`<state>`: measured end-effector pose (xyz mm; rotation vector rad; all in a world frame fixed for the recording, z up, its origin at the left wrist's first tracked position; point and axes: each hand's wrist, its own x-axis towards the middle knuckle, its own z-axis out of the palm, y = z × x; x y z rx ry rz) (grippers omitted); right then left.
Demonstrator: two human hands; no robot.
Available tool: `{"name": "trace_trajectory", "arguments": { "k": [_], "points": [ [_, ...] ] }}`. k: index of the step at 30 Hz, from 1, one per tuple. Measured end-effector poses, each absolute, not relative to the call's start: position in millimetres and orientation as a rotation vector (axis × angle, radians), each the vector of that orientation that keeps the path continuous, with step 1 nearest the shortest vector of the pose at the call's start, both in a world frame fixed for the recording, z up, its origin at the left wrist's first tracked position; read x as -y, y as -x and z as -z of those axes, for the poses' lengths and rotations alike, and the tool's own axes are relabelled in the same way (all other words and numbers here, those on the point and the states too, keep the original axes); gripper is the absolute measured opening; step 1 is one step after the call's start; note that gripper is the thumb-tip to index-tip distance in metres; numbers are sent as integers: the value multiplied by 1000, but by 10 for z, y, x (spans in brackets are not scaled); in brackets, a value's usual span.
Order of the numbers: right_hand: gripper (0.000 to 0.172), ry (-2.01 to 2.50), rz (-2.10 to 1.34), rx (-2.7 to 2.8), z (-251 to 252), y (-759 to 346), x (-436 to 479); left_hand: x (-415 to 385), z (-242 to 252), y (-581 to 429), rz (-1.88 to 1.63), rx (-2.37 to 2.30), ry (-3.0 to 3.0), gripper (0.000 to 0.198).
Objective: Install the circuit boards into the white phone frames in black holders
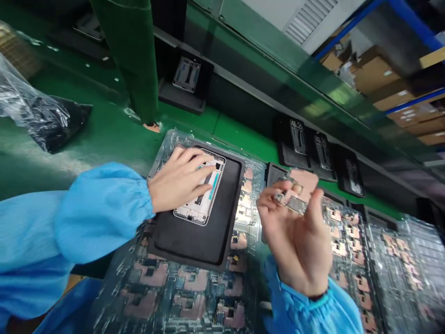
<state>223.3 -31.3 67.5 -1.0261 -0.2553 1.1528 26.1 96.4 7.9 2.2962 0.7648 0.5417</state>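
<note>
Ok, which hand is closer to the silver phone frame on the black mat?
Left. The left hand lies on the silver phone frame; the right hand, beside the black mat, holds a small circuit board.

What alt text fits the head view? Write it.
A person's left hand rests on a silver-edged white phone frame on a black rectangular mat, while the right hand pinches a small metal circuit board above clear plastic trays of copper-coloured parts.

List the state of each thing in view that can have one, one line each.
Left hand, resting flat on the phone frame
Phone frame, lying flat on the black mat
Black mat, lying on the clear tray
Right hand, raised, pinching the circuit board
Circuit board, held in the air, tilted
Clear tray, filled with boards
</note>
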Motion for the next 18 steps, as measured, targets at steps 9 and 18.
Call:
{"name": "trace_trajectory", "arguments": {
  "k": [9, 18],
  "points": [
    [16, 1589, -355, 1739, -149, -2190, -485, -744, 56, 58, -735, -447, -2486, 41],
    [17, 1595, -123, 2121, -4, -2065, -565, -634, 79, 130, -850, -324, -2573, 40]
  ]
}}
